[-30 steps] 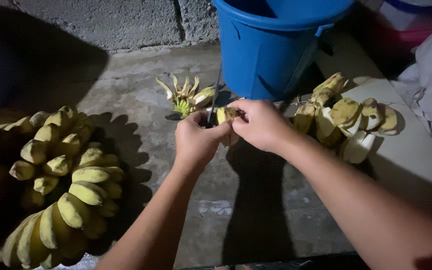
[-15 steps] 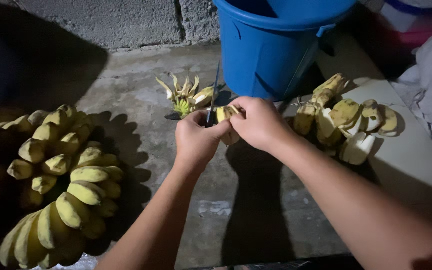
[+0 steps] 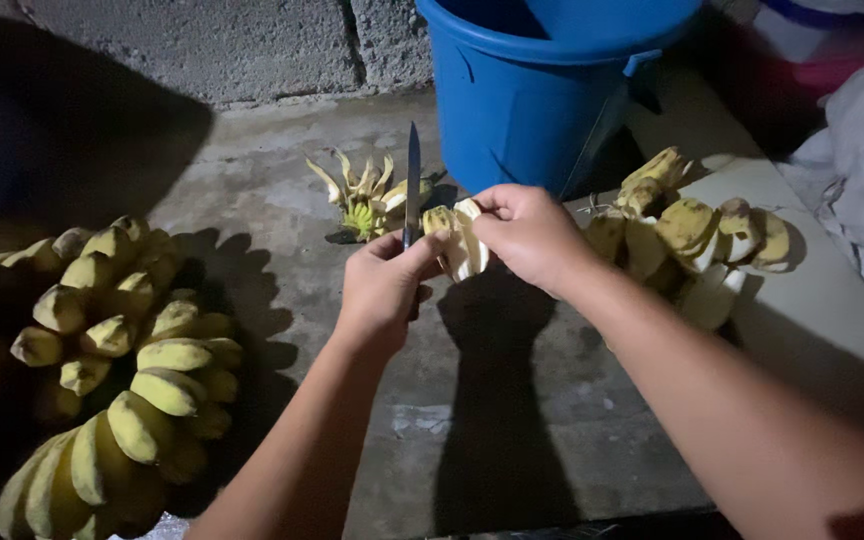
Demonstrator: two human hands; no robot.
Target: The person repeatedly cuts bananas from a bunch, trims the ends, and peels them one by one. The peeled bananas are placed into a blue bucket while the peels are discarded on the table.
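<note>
Your right hand (image 3: 527, 235) pinches a small banana (image 3: 457, 240) at mid-scene above the concrete floor (image 3: 292, 200), its yellow peel split so pale flesh shows, while your left hand (image 3: 382, 285) is closed on a knife (image 3: 412, 185) with the thin blade upright just left of the fruit. A smooth blue plastic bucket (image 3: 532, 100) stands far behind it. Peels (image 3: 692, 240) lie right on a pale board (image 3: 822, 310), a spiky stalk (image 3: 362, 195) far left of the bucket, and a big bunch (image 3: 122, 340) near left.
</note>
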